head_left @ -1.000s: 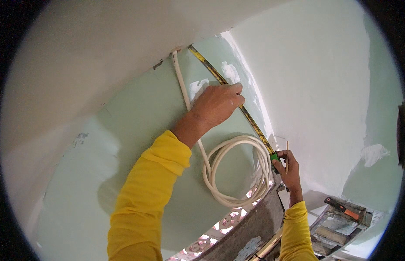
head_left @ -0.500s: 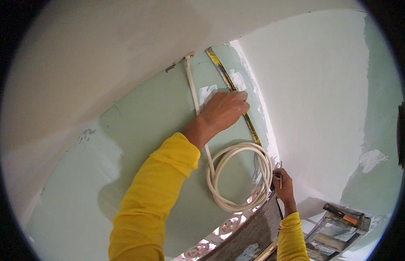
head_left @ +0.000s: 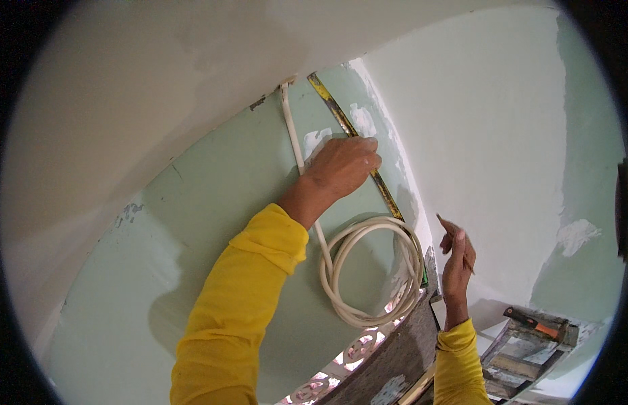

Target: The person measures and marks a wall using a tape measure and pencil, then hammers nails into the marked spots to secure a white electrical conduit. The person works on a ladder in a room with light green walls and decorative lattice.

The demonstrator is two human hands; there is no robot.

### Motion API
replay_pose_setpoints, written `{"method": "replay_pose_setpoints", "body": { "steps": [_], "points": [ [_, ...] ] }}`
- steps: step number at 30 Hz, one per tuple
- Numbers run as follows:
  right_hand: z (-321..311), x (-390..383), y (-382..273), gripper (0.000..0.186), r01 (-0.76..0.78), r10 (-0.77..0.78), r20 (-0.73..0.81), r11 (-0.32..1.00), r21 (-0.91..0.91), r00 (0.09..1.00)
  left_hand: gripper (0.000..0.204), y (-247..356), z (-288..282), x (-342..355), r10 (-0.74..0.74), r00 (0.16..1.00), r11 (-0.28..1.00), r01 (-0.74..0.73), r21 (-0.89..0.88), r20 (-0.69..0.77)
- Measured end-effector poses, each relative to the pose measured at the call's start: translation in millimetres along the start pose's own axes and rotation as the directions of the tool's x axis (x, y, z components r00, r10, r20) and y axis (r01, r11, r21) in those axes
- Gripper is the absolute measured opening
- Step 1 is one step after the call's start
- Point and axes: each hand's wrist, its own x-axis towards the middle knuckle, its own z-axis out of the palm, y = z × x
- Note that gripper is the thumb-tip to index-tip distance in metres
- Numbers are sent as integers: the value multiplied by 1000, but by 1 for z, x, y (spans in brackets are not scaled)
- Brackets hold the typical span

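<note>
My left hand point(head_left: 344, 165) presses the yellow, worn tape measure blade point(head_left: 387, 196) against the pale green wall, fingers closed over it. The blade runs from the ceiling edge down behind a coil of cream cable point(head_left: 360, 322). Part of a green tape measure case point(head_left: 424, 278) shows at the coil's right side. My right hand point(head_left: 457, 266) is raised to the right of the coil, apart from the wall corner. Its fingers close on a thin brown stick that looks like a pencil point(head_left: 445, 221), tip pointing up and left.
The cable hangs from a hole by the ceiling point(head_left: 192, 81). Below the coil are a patterned openwork panel point(head_left: 360, 347) and a rough grey ledge point(head_left: 368, 374). At lower right, a tool with a black and orange handle point(head_left: 530, 322) lies on a wooden ladder point(head_left: 513, 366).
My right hand has moved up and right, away from the tape case beside the coil, with the pencil in it. My left hand stays on the blade; the view has shifted slightly.
</note>
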Motion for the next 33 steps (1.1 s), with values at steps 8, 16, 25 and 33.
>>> {"method": "replay_pose_setpoints", "body": {
  "steps": [8, 16, 25, 33],
  "points": [
    [96, 56, -95, 17, 101, -134, 28, 854, 511, 991, 18, -2, 13, 1, -133, 990, 982, 125, -145, -46],
    [141, 94, -120, 21, 126, -196, 65, 818, 562, 979, 20, -1, 2, -1, -174, 985, 967, 174, -185, 14],
    [125, 90, -119, 27, 110, -117, -23, 820, 561, 993, 21, -5, 15, -2, -79, 991, 970, 51, -237, -109],
    [113, 84, -101, 32, 85, -87, -32, 725, 683, 996, 19, -16, 25, 7, 180, 977, 971, -195, -141, -114]
  ]
}}
